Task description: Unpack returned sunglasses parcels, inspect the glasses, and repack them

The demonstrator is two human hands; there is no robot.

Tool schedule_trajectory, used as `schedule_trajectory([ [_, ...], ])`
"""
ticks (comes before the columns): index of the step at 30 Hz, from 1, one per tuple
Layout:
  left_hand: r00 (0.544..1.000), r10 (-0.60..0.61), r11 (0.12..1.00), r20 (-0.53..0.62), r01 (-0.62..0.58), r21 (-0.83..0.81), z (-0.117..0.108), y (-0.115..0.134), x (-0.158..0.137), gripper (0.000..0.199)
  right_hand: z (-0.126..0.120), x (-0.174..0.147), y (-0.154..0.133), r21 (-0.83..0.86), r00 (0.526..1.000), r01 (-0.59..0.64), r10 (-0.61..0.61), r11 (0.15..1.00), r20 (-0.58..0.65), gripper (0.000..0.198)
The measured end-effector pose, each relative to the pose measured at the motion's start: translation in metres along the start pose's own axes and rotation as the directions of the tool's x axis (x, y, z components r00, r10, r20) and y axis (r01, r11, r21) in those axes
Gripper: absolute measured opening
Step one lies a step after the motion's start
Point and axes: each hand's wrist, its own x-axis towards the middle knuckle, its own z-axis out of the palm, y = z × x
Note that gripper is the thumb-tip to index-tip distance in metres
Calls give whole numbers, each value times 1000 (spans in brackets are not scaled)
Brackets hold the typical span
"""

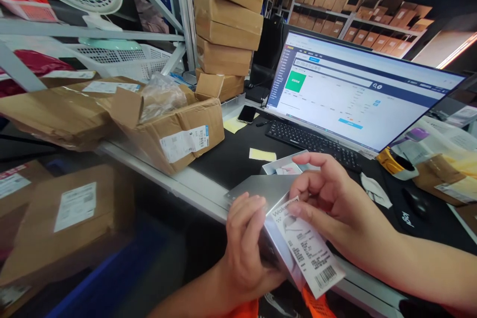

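My left hand (248, 241) is wrapped round a silver-grey box (263, 186), its fingers curled over the near edge. Between the thumb and fingers of my right hand (331, 198) is the top corner of a white printed label (309, 253) with a product drawing, small text and a barcode. It lies along the side of the box, and its lower end sticks out past it; whether it is stuck down I cannot tell. Just behind, partly hidden by my right hand, stands a small open white box (281, 165) with a printed picture showing.
Beyond my hands are a keyboard (313, 144), a lit monitor (335, 89), a phone (247, 114) and a yellow note (263, 154). An open carton (179, 131) with plastic wrap sits left. A tape roll (397, 163) and a mouse (414, 202) lie right.
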Motion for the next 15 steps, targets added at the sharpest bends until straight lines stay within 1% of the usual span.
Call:
schedule_trajectory([
  [5,1000,11,1000,25,-11,4,-2,0,2,85,2,3,-4,74,1000,-16,16,997,1,47],
  [9,1000,-4,1000,9,4,6,-3,-1,2,88,2,5,-9,112,999,-32,32,993,7,44],
  [15,999,32,999,43,-30,-40,-5,-2,3,96,4,4,-9,35,1000,-18,18,999,-5,47],
])
